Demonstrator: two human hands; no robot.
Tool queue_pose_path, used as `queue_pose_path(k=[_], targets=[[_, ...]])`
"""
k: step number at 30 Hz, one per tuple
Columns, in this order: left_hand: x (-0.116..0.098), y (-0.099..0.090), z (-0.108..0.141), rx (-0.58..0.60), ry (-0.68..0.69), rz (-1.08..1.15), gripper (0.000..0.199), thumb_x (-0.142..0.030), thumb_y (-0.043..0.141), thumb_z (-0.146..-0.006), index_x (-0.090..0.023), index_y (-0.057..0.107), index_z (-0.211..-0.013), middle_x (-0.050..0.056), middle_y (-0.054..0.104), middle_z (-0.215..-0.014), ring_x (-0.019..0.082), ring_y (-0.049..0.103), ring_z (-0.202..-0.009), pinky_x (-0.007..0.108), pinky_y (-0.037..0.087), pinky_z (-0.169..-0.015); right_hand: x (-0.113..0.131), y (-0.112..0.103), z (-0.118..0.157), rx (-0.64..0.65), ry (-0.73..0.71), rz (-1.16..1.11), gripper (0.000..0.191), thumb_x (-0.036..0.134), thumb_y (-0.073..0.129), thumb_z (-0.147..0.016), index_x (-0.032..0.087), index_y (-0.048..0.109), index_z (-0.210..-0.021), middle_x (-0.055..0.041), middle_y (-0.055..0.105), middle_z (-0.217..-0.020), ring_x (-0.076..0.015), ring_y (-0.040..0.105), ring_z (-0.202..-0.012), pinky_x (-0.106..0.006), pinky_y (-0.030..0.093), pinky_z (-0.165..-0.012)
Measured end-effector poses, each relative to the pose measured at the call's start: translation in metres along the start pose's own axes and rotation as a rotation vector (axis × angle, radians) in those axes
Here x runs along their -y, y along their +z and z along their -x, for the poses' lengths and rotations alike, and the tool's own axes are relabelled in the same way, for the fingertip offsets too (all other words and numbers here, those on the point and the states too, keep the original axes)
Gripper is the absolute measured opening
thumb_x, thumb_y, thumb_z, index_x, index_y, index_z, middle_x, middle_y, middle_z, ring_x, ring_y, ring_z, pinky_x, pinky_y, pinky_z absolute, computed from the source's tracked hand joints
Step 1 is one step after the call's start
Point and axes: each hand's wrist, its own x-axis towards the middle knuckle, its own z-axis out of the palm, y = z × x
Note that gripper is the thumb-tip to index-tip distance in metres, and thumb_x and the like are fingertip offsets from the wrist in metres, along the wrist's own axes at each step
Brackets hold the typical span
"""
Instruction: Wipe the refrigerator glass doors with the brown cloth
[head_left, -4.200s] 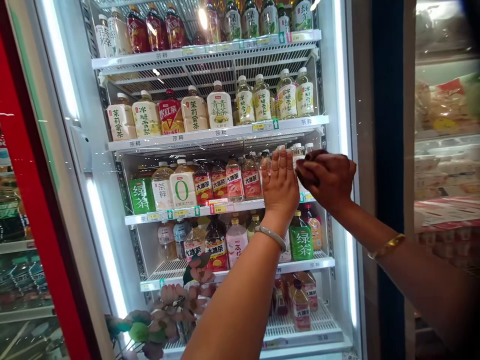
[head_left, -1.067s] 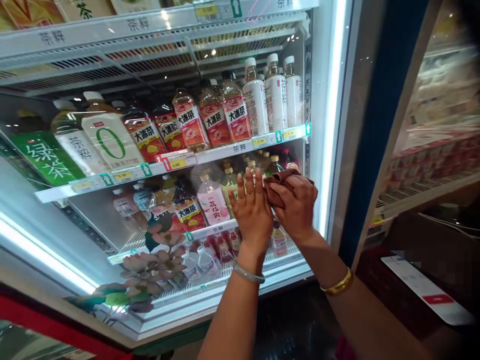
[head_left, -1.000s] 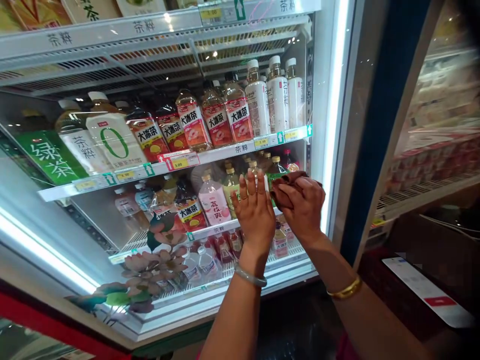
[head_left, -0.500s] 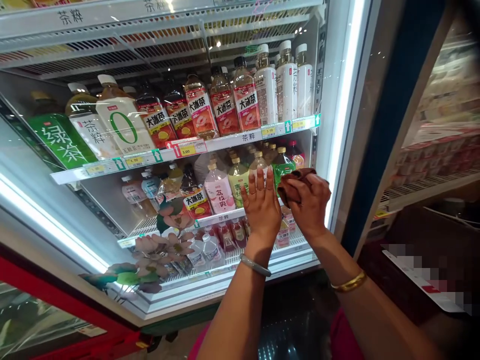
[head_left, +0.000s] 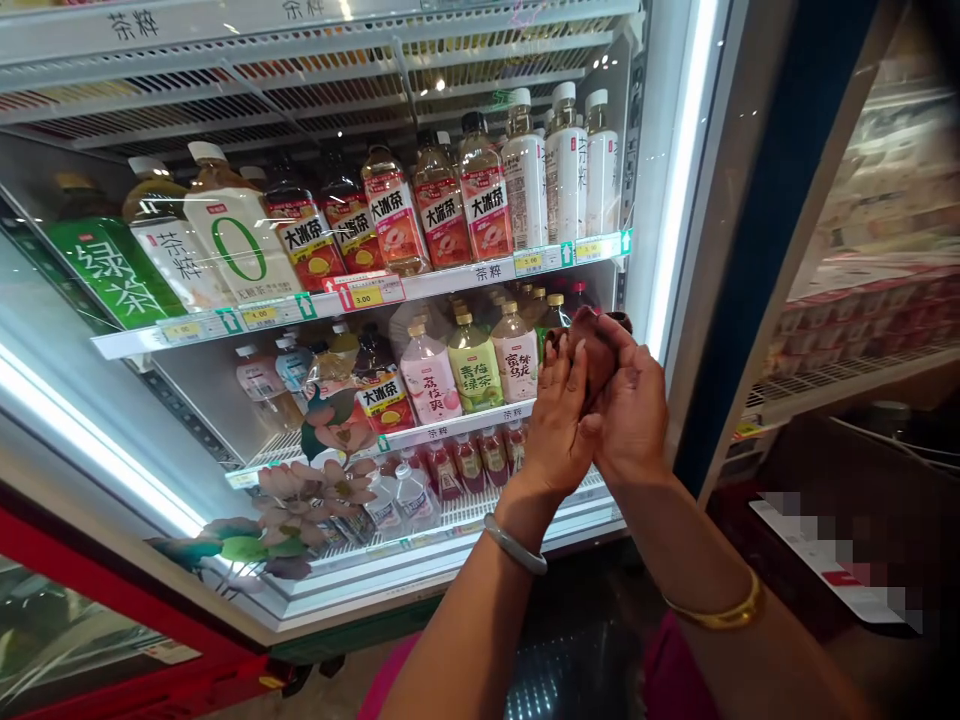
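A dark brown cloth is bunched up between my two hands, in front of the glass of a lit drinks fridge. My left hand has its fingers bent against the near left side of the cloth. From the right, my right hand grips the same cloth, its palm partly turned toward me. The two hands touch near the thumbs. Behind them stand a green plum tea bottle and a peach oolong bottle; the hands and cloth hide part of that shelf.
Several tea bottles line the upper shelf. Flower decals are on the glass at lower left. A red-framed case stands at bottom left, and a dark surface with a white sheet lies at right.
My left hand was flat and spread, apart from the cloth; it has moved right and closed on it. My right hand has turned its palm more toward me, and the cloth looks more opened out.
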Motion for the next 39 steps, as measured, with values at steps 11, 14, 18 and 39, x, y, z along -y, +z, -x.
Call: queue_pose_path(k=[11,14,18,39], targets=[[0.008,-0.025,-0.031,-0.189,-0.048,-0.369,0.062,-0.05,0.074,-0.09,-0.03,0.056,-0.147,0.012,0.037,-0.169,0.033,0.022,-0.162,0.058,0.021,-0.131,0.021,-0.02,-0.017,0.204,0.168,-0.114,0.041,0.061,0.053,-0.094,0.028,0.07,-0.112,-0.0032,0.074,-0.12,-0.0219,0.07,-0.113,-0.035,0.062,-0.081],[0.016,-0.021,-0.026,-0.2,0.0,-0.391,0.046,-0.031,0.071,-0.092,-0.031,0.064,-0.137,0.01,0.046,-0.164,0.03,0.028,-0.16,0.055,0.026,-0.13,0.013,-0.036,-0.029,0.03,-0.141,0.257,0.035,0.055,0.051,-0.098,0.027,0.072,-0.105,-0.0048,0.074,-0.114,-0.0231,0.07,-0.111,-0.042,0.06,-0.092],[0.02,-0.016,-0.02,-0.281,0.034,-0.416,0.037,-0.019,0.067,-0.088,-0.028,0.069,-0.124,0.01,0.059,-0.149,0.029,0.041,-0.153,0.054,0.035,-0.126,-0.01,-0.046,-0.037,-0.092,-0.598,0.862,0.038,0.043,0.042,-0.104,0.028,0.069,-0.126,-0.0084,0.062,-0.145,-0.0264,0.047,-0.148,-0.054,0.038,-0.123],[0.023,-0.04,-0.027,-0.44,0.071,-0.326,0.041,-0.022,0.074,-0.086,-0.025,0.065,-0.126,0.012,0.059,-0.146,0.032,0.049,-0.144,0.056,0.035,-0.124,-0.085,-0.039,-0.035,0.059,-0.786,1.265,0.057,0.034,0.033,-0.108,0.04,0.025,-0.165,0.002,0.039,-0.168,-0.0207,0.018,-0.163,-0.063,0.003,-0.133]])
